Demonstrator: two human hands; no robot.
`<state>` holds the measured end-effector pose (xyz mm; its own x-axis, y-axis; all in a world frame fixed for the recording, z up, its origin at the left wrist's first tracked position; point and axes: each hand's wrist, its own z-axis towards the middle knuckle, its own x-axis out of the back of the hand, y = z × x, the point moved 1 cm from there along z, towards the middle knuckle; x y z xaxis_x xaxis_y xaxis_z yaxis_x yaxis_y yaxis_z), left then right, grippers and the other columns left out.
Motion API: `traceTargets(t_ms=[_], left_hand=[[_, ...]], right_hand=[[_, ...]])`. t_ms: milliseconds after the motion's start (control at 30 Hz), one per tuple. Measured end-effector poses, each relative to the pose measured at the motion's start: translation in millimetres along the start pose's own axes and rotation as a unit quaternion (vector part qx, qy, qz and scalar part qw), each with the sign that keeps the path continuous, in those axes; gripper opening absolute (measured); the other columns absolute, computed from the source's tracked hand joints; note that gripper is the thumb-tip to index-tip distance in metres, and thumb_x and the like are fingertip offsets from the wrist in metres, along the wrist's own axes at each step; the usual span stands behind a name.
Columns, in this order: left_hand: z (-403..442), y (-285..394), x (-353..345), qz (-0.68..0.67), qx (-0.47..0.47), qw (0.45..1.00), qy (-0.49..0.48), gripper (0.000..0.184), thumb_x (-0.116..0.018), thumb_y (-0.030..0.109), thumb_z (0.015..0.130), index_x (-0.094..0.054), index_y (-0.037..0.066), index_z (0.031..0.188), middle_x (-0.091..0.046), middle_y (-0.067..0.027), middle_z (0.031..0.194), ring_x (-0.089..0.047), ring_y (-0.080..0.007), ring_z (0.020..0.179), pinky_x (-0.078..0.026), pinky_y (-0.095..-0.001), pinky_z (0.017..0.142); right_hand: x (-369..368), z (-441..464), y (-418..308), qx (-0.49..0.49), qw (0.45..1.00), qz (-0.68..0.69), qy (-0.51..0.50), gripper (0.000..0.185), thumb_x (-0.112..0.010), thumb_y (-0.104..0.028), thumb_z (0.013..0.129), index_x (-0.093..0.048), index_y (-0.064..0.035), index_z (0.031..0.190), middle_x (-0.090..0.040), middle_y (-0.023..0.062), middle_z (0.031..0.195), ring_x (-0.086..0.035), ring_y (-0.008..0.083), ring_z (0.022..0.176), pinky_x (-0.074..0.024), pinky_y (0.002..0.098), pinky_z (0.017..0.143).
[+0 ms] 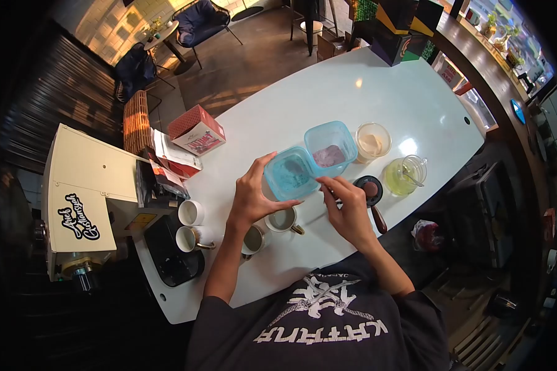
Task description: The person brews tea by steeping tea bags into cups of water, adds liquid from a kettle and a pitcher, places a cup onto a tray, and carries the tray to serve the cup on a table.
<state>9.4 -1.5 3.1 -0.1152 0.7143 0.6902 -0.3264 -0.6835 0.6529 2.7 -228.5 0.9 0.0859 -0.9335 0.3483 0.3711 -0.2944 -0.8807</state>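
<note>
My left hand (252,195) grips a translucent blue square lid (289,174) by its left side, with thumb and fingers spread around its edge. At the lid's lower right corner, the fingers of my right hand (345,207) are pinched together on its rim. Right behind the lid stands a blue square tub (330,143) without a cover, purplish powder at its bottom. Under my hands, a white cup (281,219) is partly hidden. To the right of my right hand lies a round dark tool with a wooden handle (379,219), perhaps a portafilter.
A jar of cream-coloured contents (372,142) and a glass jar of green contents with a spoon (405,175) stand right of the tub. Cups (192,213), a red box (198,130) and a cream machine (80,204) are on the left. Dark boxes (402,31) occupy the table's far end.
</note>
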Motion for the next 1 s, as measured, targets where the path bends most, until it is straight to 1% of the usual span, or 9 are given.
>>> traceTargets(t_ms=[67, 200, 267, 400, 467, 567, 833, 933, 1000], left_hand=[[1.4, -1.2, -0.5, 0.011, -0.023, 1.0, 0.005, 0.103, -0.097, 0.043, 0.055, -0.049, 0.003, 0.137, -0.062, -0.0184, 0.127, -0.065, -0.0357, 0.115, -0.055, -0.0455, 0.096], [0.9, 2.4, 4.2, -0.001, -0.001, 1.0, 0.004, 0.101, -0.098, 0.039, 0.055, -0.05, 0.002, 0.136, -0.064, -0.0187, 0.126, -0.065, -0.0339, 0.118, -0.052, -0.0446, 0.101], [1.0, 2.7, 3.9, 0.0, 0.006, 1.0, 0.0, 0.102, -0.098, 0.039, 0.054, -0.05, 0.002, 0.136, -0.064, -0.019, 0.126, -0.064, -0.0343, 0.118, -0.052, -0.0447, 0.101], [1.0, 0.7, 2.5, -0.005, 0.004, 1.0, 0.002, 0.102, -0.098, 0.04, 0.054, -0.05, 0.002, 0.137, -0.064, -0.0194, 0.126, -0.064, -0.0347, 0.119, -0.052, -0.0448, 0.101], [-0.7, 1.1, 3.1, 0.013, -0.013, 1.0, 0.002, 0.104, -0.098, 0.041, 0.054, -0.048, 0.002, 0.137, -0.062, -0.0187, 0.129, -0.065, -0.0355, 0.117, -0.055, -0.0449, 0.098], [-1.2, 0.4, 2.3, 0.014, -0.01, 1.0, 0.005, 0.104, -0.098, 0.041, 0.054, -0.048, 0.002, 0.137, -0.062, -0.0185, 0.129, -0.064, -0.0354, 0.117, -0.054, -0.0448, 0.098], [-2.3, -0.7, 1.0, -0.007, 0.008, 1.0, 0.005, 0.104, -0.097, 0.041, 0.055, -0.049, 0.002, 0.138, -0.061, -0.0196, 0.13, -0.063, -0.0348, 0.121, -0.052, -0.0457, 0.102], [-2.7, -1.1, 2.2, 0.006, 0.0, 1.0, 0.003, 0.104, -0.096, 0.043, 0.056, -0.048, 0.003, 0.139, -0.061, -0.0189, 0.13, -0.064, -0.0352, 0.118, -0.053, -0.0458, 0.099], [-2.1, -1.5, 2.9, 0.015, -0.008, 1.0, 0.001, 0.104, -0.096, 0.045, 0.057, -0.047, 0.003, 0.14, -0.06, -0.0187, 0.129, -0.064, -0.036, 0.116, -0.055, -0.0458, 0.097]], right_hand=[[-2.7, -0.7, 1.0, 0.031, 0.999, -0.002, -0.023, 0.024, -0.061, 0.007, 0.091, -0.068, 0.0033, 0.113, -0.066, 0.0143, 0.086, -0.067, 0.021, 0.068, -0.0518, 0.0301, 0.064], [-6.4, -0.5, -8.3, 0.028, 1.0, -0.003, -0.009, 0.023, -0.062, 0.007, 0.09, -0.067, 0.0041, 0.112, -0.065, 0.0148, 0.086, -0.067, 0.0221, 0.068, -0.0516, 0.0309, 0.063], [-10.2, -1.0, -7.5, 0.045, 0.999, 0.008, -0.003, 0.021, -0.063, 0.005, 0.089, -0.067, 0.0027, 0.11, -0.064, 0.0163, 0.085, -0.065, 0.0325, 0.065, -0.0487, 0.0403, 0.06], [-13.0, -1.2, 2.3, 0.044, 0.996, 0.026, -0.067, 0.021, -0.062, 0.004, 0.09, -0.066, 0.0026, 0.11, -0.064, 0.0164, 0.086, -0.064, 0.0317, 0.065, -0.0486, 0.0399, 0.06], [-10.9, 0.9, -0.5, 0.065, 0.997, -0.012, -0.037, 0.021, -0.064, 0.005, 0.09, -0.067, 0.0041, 0.11, -0.065, 0.0149, 0.085, -0.067, 0.0225, 0.067, -0.0515, 0.0326, 0.062], [-9.6, 5.5, -2.8, 0.029, 0.999, -0.028, -0.009, 0.021, -0.064, 0.005, 0.089, -0.067, 0.0038, 0.11, -0.065, 0.0144, 0.083, -0.067, 0.0223, 0.066, -0.0513, 0.0327, 0.061], [-11.7, 3.2, 1.2, 0.011, 0.998, 0.023, -0.058, 0.024, -0.066, 0.003, 0.087, -0.068, 0.0009, 0.111, -0.066, 0.0143, 0.079, -0.066, 0.0227, 0.062, -0.0506, 0.0338, 0.059], [-9.1, 7.1, 4.9, -0.029, 0.999, 0.032, 0.011, 0.026, -0.067, 0.002, 0.087, -0.068, 0.0003, 0.112, -0.067, 0.0145, 0.08, -0.067, 0.0216, 0.062, -0.0511, 0.0332, 0.059], [-3.9, 7.9, 7.4, -0.044, 0.998, 0.013, -0.032, 0.032, -0.069, 0.0, 0.087, -0.065, -0.0007, 0.118, -0.066, 0.0131, 0.08, -0.066, 0.0212, 0.06, -0.051, 0.033, 0.058]])
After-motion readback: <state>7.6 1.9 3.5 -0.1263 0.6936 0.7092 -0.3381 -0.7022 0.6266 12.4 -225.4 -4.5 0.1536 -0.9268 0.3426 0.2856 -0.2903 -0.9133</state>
